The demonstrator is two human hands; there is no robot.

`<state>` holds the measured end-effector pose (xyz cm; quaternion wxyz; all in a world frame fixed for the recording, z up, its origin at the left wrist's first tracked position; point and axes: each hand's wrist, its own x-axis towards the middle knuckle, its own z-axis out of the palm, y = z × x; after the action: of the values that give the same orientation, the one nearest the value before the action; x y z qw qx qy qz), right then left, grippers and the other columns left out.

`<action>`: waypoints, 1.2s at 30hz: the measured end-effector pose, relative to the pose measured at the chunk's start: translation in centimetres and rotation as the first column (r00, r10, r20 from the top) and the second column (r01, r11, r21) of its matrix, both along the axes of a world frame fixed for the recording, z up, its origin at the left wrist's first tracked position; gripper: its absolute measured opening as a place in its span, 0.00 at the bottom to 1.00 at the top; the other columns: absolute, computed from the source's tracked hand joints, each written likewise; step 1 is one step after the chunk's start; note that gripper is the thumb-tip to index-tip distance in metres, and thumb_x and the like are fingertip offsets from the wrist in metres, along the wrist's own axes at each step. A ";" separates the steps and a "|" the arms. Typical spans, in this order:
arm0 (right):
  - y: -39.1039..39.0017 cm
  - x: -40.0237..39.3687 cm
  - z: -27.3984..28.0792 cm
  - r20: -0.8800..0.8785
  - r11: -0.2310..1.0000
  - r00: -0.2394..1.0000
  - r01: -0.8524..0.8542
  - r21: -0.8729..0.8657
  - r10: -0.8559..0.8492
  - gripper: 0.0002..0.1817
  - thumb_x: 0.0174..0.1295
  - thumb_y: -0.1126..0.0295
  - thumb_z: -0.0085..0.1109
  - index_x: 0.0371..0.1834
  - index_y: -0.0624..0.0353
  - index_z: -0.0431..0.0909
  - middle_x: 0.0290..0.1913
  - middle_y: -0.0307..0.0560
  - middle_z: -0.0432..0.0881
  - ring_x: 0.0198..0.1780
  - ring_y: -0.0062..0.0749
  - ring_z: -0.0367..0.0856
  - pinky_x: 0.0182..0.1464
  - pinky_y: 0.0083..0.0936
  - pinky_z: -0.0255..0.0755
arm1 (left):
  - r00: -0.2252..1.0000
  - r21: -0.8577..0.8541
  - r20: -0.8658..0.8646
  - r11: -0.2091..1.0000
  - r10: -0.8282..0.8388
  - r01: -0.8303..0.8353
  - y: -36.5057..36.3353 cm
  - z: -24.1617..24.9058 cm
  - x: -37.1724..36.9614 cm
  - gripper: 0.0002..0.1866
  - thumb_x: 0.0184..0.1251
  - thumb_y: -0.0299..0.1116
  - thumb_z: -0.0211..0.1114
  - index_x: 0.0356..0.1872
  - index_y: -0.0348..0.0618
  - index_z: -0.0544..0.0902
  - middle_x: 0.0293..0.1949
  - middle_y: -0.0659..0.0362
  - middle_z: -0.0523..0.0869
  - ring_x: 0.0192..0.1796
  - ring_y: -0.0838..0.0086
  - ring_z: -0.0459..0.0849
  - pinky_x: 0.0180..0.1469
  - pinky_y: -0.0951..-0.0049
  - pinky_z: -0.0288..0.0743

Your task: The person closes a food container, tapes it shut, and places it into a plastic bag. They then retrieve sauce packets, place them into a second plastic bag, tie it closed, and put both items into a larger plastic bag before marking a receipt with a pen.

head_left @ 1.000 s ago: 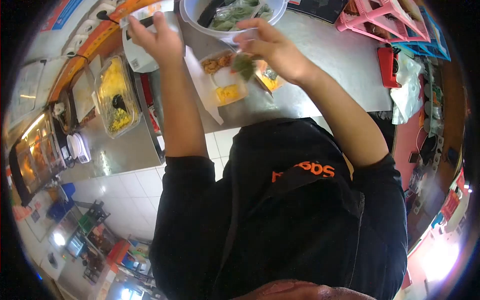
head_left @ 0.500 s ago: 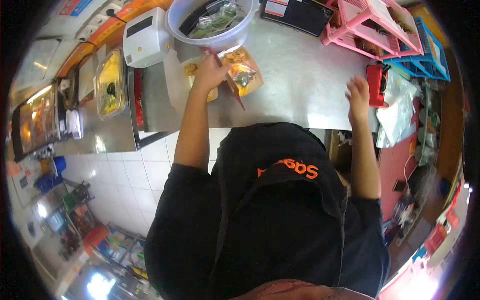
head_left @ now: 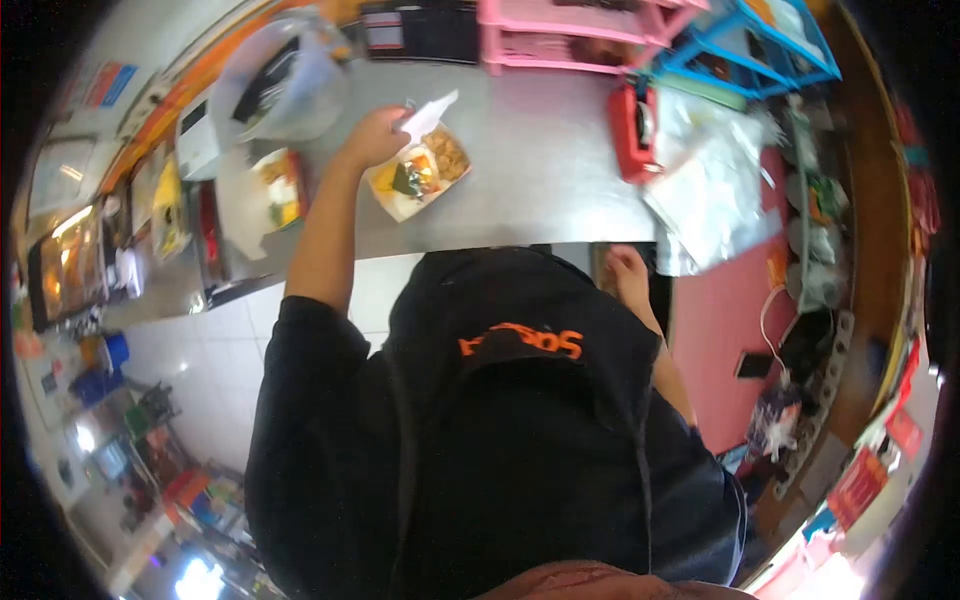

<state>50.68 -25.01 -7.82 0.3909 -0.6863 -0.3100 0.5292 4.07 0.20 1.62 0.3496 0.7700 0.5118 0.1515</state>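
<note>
My left hand is closed on the raised, pale lid of an open food box on the steel counter. Fried pieces and yellow food with a small dark-and-clear packet lie inside that box. Left of my left forearm a second open box holds food, beside a sheet of pale paper. My right hand is low at the counter's front edge, over a dark opening, its fingers curled; what they hold, if anything, cannot be made out.
A clear tub and a white device stand at the back left. Pink racks and a blue rack are at the back right. A red device sits beside plastic bags.
The view has shifted to the right. My left hand still holds the lid, now tipped back away from the food. My right hand has dropped from above the counter to its front edge and curled.
</note>
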 end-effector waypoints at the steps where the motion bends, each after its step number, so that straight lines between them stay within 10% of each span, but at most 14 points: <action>1: 1.5 0.2 0.8 0.040 0.992 0.996 -0.079 0.099 0.075 0.08 0.63 0.69 0.61 0.42 0.60 0.78 0.32 0.37 0.79 0.33 0.22 0.75 0.38 0.20 0.70 | 0.992 0.021 0.118 0.999 -0.038 0.036 -0.5 0.0 1.9 0.24 0.60 0.38 0.66 0.55 0.34 0.79 0.45 0.51 0.86 0.41 0.65 0.86 0.43 0.63 0.79; 4: 7.0 1.1 3.6 0.282 0.951 0.950 -0.201 0.234 0.131 0.09 0.67 0.66 0.58 0.36 0.62 0.79 0.31 0.39 0.79 0.33 0.21 0.73 0.40 0.21 0.70 | 0.912 -0.529 0.332 0.848 0.242 -0.033 -1.8 -1.7 6.2 0.25 0.63 0.41 0.67 0.58 0.37 0.78 0.47 0.56 0.85 0.41 0.74 0.84 0.40 0.67 0.79; 8: 15.5 3.7 5.3 0.359 0.851 0.932 -0.155 0.503 -0.042 0.11 0.65 0.66 0.60 0.29 0.62 0.77 0.23 0.39 0.73 0.27 0.21 0.70 0.32 0.23 0.66 | 0.666 -0.717 0.525 0.697 0.530 0.010 -4.7 -3.1 9.8 0.22 0.67 0.24 0.61 0.62 0.33 0.73 0.53 0.54 0.82 0.49 0.69 0.84 0.52 0.68 0.81; 12: 24.1 4.3 6.8 0.579 0.898 0.812 -0.203 0.390 -0.068 0.11 0.62 0.63 0.62 0.36 0.60 0.83 0.29 0.48 0.84 0.33 0.37 0.83 0.39 0.33 0.75 | 0.488 -0.794 0.522 0.608 0.700 -0.022 -6.4 -5.7 11.9 0.25 0.66 0.18 0.58 0.65 0.31 0.70 0.53 0.52 0.82 0.54 0.67 0.83 0.57 0.68 0.79; 17: 28.9 1.7 9.4 0.868 0.951 0.473 -0.309 0.001 0.153 0.16 0.60 0.55 0.62 0.40 0.55 0.84 0.42 0.54 0.86 0.46 0.51 0.84 0.48 0.43 0.77 | 0.830 -0.410 0.438 0.899 0.345 -0.157 -9.1 -7.8 13.1 0.29 0.60 0.21 0.64 0.64 0.31 0.70 0.61 0.48 0.76 0.58 0.65 0.82 0.56 0.68 0.78; 20: 30.7 1.8 6.5 0.911 0.966 0.390 -0.256 -0.035 0.136 0.21 0.59 0.47 0.62 0.41 0.54 0.84 0.39 0.54 0.86 0.44 0.53 0.84 0.45 0.49 0.76 | 0.999 0.139 -0.028 0.990 -0.032 0.035 -9.9 -6.5 12.4 0.32 0.57 0.27 0.67 0.66 0.37 0.71 0.64 0.48 0.73 0.63 0.54 0.77 0.63 0.61 0.73; 21: 30.9 1.7 6.2 0.897 0.971 0.425 -0.240 -0.016 0.120 0.21 0.60 0.46 0.60 0.41 0.53 0.84 0.40 0.54 0.86 0.44 0.54 0.84 0.45 0.48 0.76 | 0.999 -0.049 -0.019 0.998 -0.027 0.026 -10.1 -5.4 12.2 0.33 0.55 0.35 0.69 0.65 0.46 0.74 0.67 0.51 0.70 0.69 0.50 0.68 0.68 0.54 0.64; 25: 30.9 1.8 5.9 0.882 0.971 0.468 -0.229 0.064 0.052 0.17 0.64 0.49 0.55 0.38 0.49 0.86 0.40 0.51 0.86 0.43 0.51 0.84 0.44 0.47 0.76 | 0.925 0.133 -0.361 0.976 -0.115 0.174 -9.7 -2.5 11.5 0.29 0.54 0.41 0.70 0.61 0.53 0.78 0.71 0.54 0.66 0.72 0.58 0.63 0.71 0.45 0.56; 30: 31.5 1.1 6.4 0.915 0.980 0.383 -0.188 -0.058 0.128 0.22 0.62 0.44 0.53 0.40 0.48 0.86 0.42 0.51 0.86 0.45 0.52 0.84 0.45 0.46 0.77 | 0.975 0.293 -0.193 0.941 -0.114 0.168 -9.7 -6.4 10.1 0.30 0.52 0.46 0.70 0.57 0.47 0.78 0.69 0.49 0.68 0.71 0.52 0.64 0.70 0.42 0.54; 34: 31.6 5.0 2.8 0.940 0.906 0.071 -0.252 0.340 -0.333 0.22 0.60 0.46 0.57 0.39 0.51 0.87 0.37 0.49 0.88 0.41 0.50 0.86 0.45 0.42 0.78 | 0.997 0.305 -0.077 0.952 -0.004 0.027 -9.5 -8.9 9.9 0.34 0.49 0.50 0.73 0.58 0.47 0.77 0.68 0.42 0.66 0.70 0.48 0.64 0.69 0.42 0.54; 36: 28.4 4.5 6.4 0.820 0.835 0.293 -0.108 0.539 -0.491 0.17 0.63 0.55 0.50 0.39 0.56 0.83 0.38 0.54 0.86 0.36 0.43 0.85 0.38 0.33 0.78 | 0.989 0.249 -0.139 0.968 0.050 -0.014 -8.8 -8.6 10.5 0.35 0.48 0.49 0.74 0.58 0.47 0.77 0.69 0.42 0.65 0.69 0.47 0.64 0.68 0.41 0.53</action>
<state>55.13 3.39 -1.42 0.3611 -0.7684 -0.5135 -0.1247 14.62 -8.60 -6.94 0.2106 0.8082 0.5250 0.1637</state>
